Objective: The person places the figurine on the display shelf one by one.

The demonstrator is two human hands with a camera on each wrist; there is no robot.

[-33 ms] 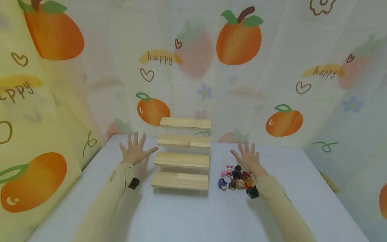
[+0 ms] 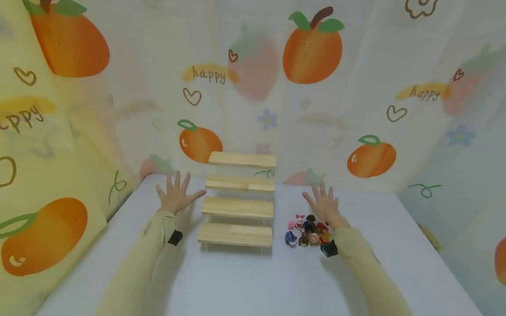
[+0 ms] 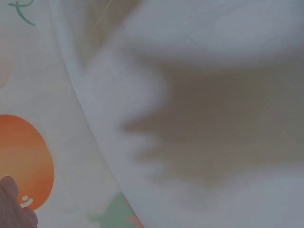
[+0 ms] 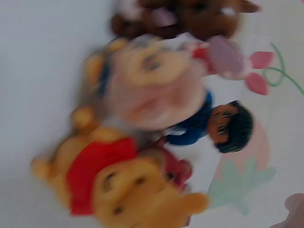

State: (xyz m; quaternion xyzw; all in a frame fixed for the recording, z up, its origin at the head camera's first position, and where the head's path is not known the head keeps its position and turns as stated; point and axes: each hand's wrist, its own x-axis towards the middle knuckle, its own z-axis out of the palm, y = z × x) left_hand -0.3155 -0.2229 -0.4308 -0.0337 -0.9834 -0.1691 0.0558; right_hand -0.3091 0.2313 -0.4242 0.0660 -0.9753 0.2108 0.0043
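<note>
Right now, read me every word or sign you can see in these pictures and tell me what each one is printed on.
"happy" on the fruit-print backdrop, left of centre, on a yellow smear.
"happy" again on the backdrop at the right.
"ppy", a cut-off "happy", on the left wall cloth.
A small mark on the left sleeve: too small to read.
No text on the wooden steps or the toy figures.

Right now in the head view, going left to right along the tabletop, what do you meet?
Left hand, fingers spread → stepped wooden stand with four tiers → cluster of small toy figures → right hand, fingers spread, just behind and right of the figures.
</note>
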